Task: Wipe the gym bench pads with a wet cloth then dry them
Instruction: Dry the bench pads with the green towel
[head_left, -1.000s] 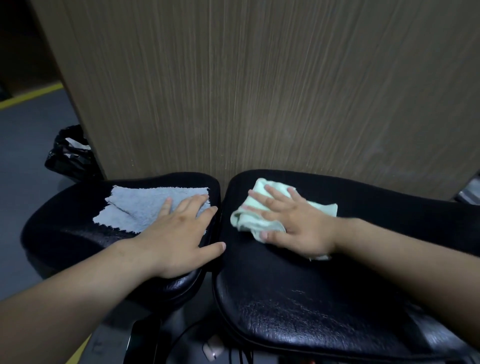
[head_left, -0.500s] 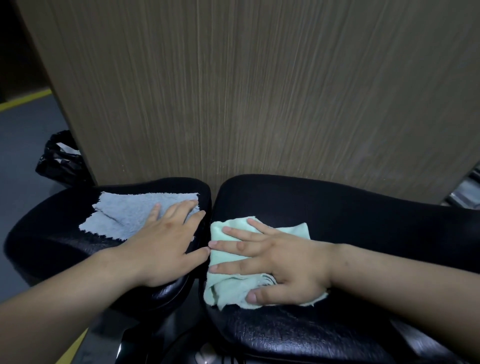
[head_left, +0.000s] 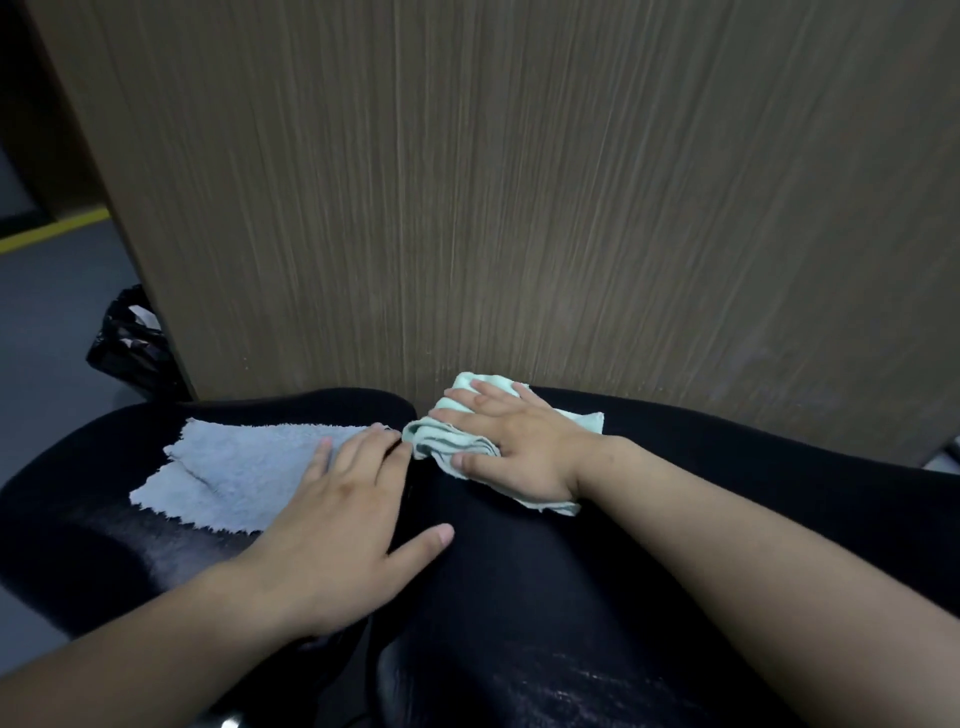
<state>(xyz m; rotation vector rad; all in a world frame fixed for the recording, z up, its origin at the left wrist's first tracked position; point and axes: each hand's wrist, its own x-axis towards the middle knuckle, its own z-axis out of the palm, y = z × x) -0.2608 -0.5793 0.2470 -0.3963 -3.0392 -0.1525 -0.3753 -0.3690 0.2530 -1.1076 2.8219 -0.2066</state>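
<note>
Now, right hand (head_left: 511, 449) pressing green cloth (head_left: 439, 441), left hand (head_left: 337, 525) flat

A: What's in the bg, top & ctr?
B: Wood-grain panel (head_left: 519, 208), vertical grain, fills most of the frame.
A: Left side?
B: Grey floor (head_left: 52, 322), yellow stripe (head_left: 52, 232) upper left, crumpled black plastic bag (head_left: 130, 353) mid-left, just beside the panel's edge.
</note>
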